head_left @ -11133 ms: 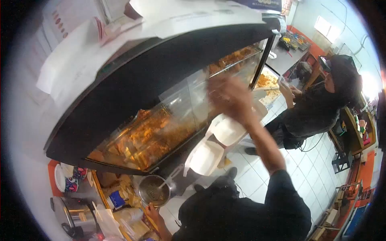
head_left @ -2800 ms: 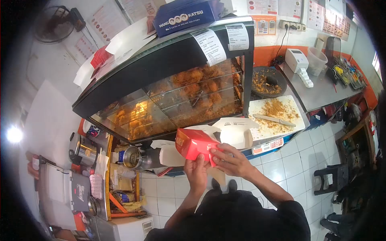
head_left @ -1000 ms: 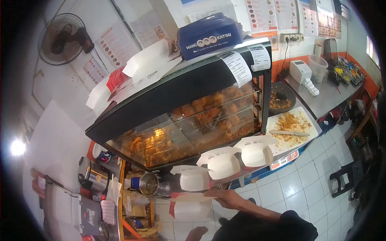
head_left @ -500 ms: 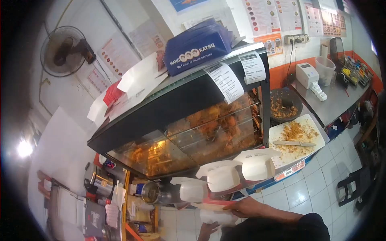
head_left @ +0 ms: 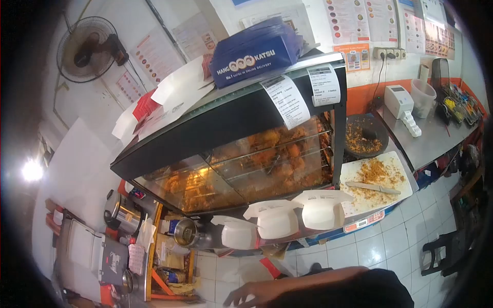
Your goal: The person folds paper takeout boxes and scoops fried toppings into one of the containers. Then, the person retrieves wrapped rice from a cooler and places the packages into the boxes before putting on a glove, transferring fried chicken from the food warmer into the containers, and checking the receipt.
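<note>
3 lined-up boxes [head_left: 277, 224], 1 knife [head_left: 373, 188], 1 fan [head_left: 88, 50].

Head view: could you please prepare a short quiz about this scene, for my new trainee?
1. How many open boxes stand in the row before the display case?
2. True or false: the right hand holds the knife.
3. Which of these rests on top of the case?
a) fan b) blue carton pile c) printer

Key: 1. Three. 2. False; the knife lies on the white board. 3. b.

We identify a black upper garment [head_left: 349, 291] — its short sleeve leaves the right forearm [head_left: 323, 280] bare. We see the right hand [head_left: 257, 293] ungloved — dark footwear [head_left: 317, 267] shows partly.
</note>
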Action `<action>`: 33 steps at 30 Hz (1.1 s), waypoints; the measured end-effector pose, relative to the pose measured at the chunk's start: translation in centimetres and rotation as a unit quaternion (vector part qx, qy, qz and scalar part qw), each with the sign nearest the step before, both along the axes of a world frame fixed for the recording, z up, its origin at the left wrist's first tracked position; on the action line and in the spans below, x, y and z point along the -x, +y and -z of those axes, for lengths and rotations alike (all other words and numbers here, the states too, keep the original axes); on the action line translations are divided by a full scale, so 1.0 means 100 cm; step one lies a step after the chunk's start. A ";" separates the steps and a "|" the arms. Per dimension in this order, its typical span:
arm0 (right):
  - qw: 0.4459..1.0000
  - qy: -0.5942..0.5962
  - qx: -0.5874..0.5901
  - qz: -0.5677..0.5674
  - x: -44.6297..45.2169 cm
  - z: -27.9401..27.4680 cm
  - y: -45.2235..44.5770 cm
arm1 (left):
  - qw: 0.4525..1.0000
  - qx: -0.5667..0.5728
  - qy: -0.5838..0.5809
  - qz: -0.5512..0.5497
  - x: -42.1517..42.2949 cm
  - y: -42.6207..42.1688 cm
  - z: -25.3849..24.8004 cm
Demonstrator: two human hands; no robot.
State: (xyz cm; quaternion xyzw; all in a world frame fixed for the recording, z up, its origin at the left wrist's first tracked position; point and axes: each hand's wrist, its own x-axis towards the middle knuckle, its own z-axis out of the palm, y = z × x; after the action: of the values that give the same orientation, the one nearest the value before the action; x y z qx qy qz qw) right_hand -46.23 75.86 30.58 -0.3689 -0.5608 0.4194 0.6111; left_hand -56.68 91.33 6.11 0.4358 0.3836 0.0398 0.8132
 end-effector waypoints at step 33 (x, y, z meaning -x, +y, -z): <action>0.811 -0.130 -0.012 -0.570 0.237 -0.007 0.138 | 0.746 0.153 -0.088 -0.643 0.260 0.003 0.089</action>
State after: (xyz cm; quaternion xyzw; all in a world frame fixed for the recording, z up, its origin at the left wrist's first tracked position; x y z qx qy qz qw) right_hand -69.97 89.69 31.32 -0.0267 -0.7495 0.6341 0.1882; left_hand -82.68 91.68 -2.79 -0.0494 0.5006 0.5320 0.6811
